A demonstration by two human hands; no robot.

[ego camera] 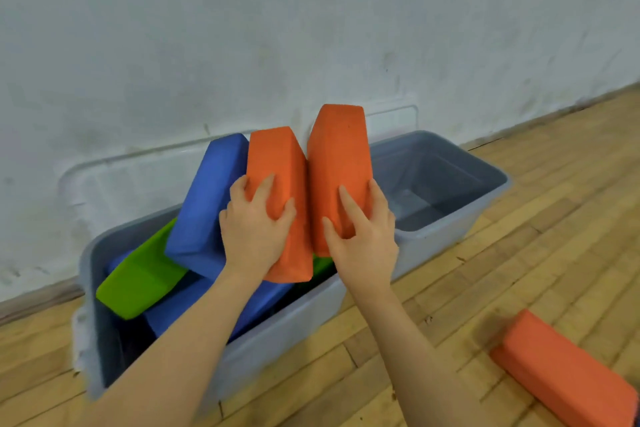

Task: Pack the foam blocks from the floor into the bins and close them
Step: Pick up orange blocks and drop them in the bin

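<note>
Two orange blocks stand side by side over the left bin (277,333), one in each hand. The left hand (254,232) curls around the left block (277,163), and the right hand (363,239) wraps the right block (341,156). The bin looks full, with a blue block (204,198) and a green block (142,281) leaning inside. Best to put these in the empty right bin (450,218), lying flat. One more orange block (561,371) waits on the floor (519,184).
</note>
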